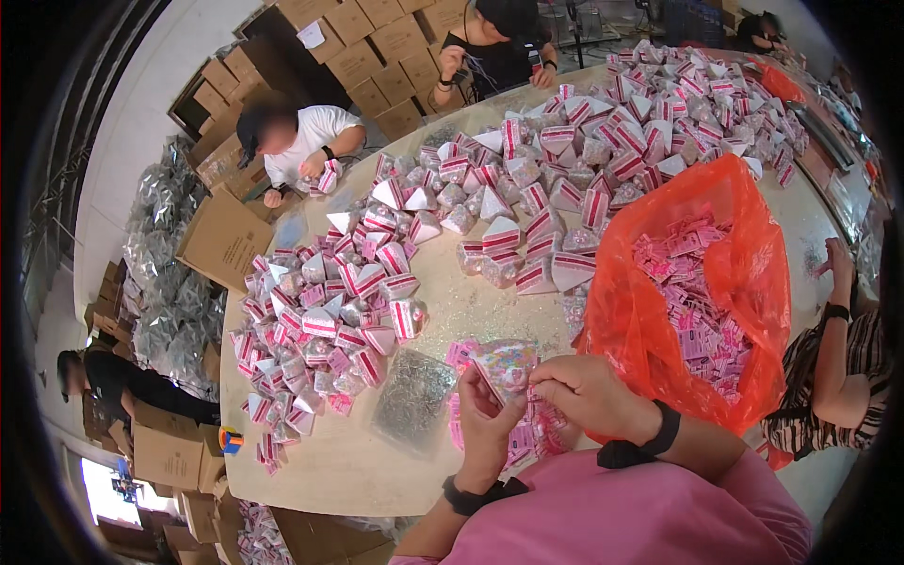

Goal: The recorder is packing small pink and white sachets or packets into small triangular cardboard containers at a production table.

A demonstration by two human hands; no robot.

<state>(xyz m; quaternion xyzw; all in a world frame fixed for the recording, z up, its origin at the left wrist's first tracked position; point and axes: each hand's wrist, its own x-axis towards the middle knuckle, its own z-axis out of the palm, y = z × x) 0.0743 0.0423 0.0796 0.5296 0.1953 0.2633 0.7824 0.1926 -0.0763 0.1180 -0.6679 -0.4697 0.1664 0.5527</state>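
Close in front of me, a small clear packet with colourful contents and a white edge (507, 365), like the cake-slice packs on the table, is between my hands. My left hand (482, 426) is wrapped round its near left side, thumb on the front. The fingers of my right hand (595, 395) pinch its right edge. Pink printed packets (521, 444) lie under and beside my hands. Right of them stands an open red plastic bag (617, 282) full of small pink packets (692, 315). A stack of flat clear plastic bags (414, 400) lies left of my left hand.
Cake-slice packs with pink and white bands are heaped on the left (320, 325) and across the far side (565, 169) of the table (311, 480). Several people sit or stand around it. Cardboard boxes (226, 235) and silvery bags (160, 273) are stacked beyond the left edge.
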